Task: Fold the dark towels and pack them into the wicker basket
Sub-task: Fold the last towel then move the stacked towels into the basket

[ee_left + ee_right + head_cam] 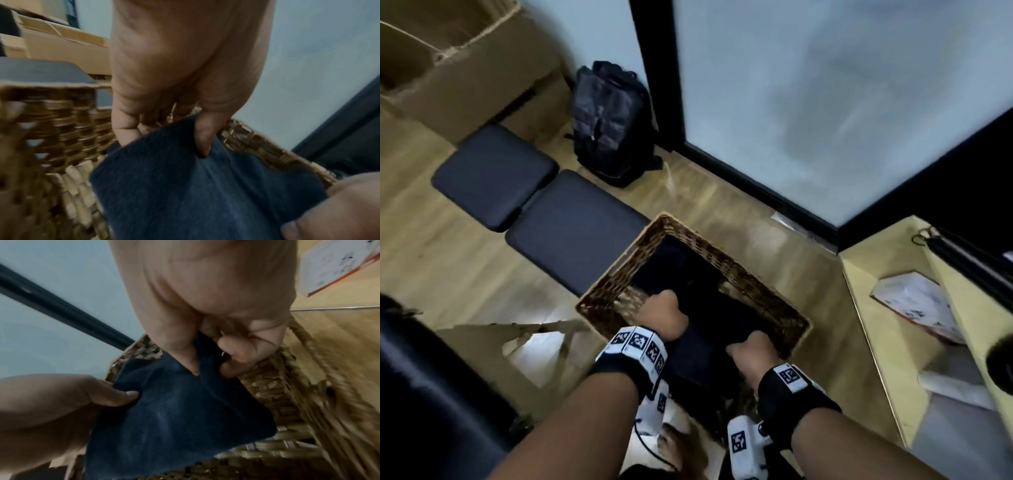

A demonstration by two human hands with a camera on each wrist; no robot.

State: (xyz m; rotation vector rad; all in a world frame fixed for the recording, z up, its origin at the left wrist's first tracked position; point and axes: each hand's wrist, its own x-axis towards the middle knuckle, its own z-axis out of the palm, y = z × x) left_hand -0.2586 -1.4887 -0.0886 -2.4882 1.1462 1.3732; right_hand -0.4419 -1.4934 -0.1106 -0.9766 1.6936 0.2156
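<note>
Head view: both hands reach into the wicker basket (726, 263) on the wooden floor (441, 260), the left hand (664, 317) and right hand (751, 353) each gripping an edge of a dark towel (698, 356) held over the basket's near end (more dark cloth lies deeper inside). A black backpack (613, 120) stands by the wall.

Left wrist view: thumb and curled fingers (127, 129) pinch the towel's edge beside the woven wall.

Right wrist view: the right hand's fingers (232, 350) clamp another edge likewise.
</note>
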